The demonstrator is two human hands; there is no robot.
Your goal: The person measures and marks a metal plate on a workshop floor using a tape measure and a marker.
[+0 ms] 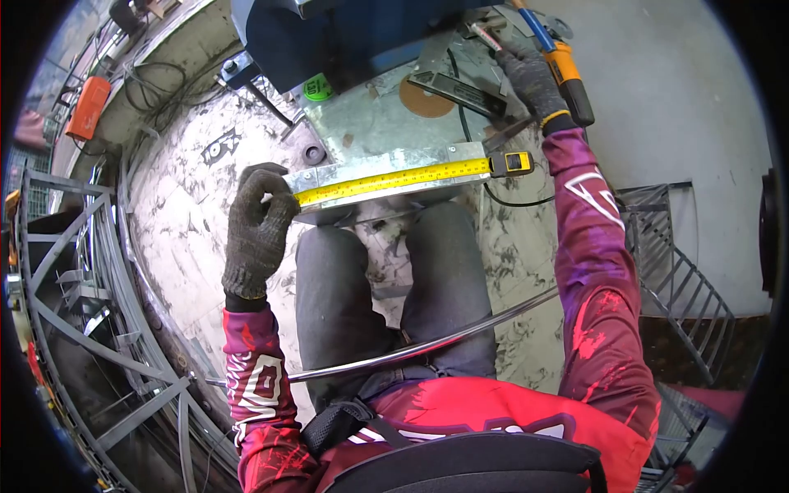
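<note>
A person's gloved hands at a low desk (pixel 370 115), seen from the head. The tape measure (pixel 394 178) lies along a metal bar (pixel 386 163) above the knees, its yellow blade drawn out and its black and yellow case at the bar's right end. The left hand (pixel 260 226) is at the opposite end: its grip is closed on the tip of the blade, thumb and forefinger bent into a loop, so that the blade runs rightward from the fingers. The right hand (pixel 532 82) is well apart from the case, farther forward on the desk. Its fingertips reach a red and white marker (pixel 485 35); whether this grip clasps the marker or only touches it cannot be told. An orange and black tool (pixel 565 64) lies just beside that hand, on its outer side. Between the bar and the blue machine (pixel 353 41) are a brown disc (pixel 423 99), partly covered by a dark straightedge (pixel 458 93), and a black ring (pixel 313 154) near the left hand.

The tip of the blade is hidden by the glove, and its numbers are too small to read. The blue machine is cut off by the upper edge. A curved tube (pixel 436 342) crosses above the lap; its right end is hidden behind the right sleeve.
</note>
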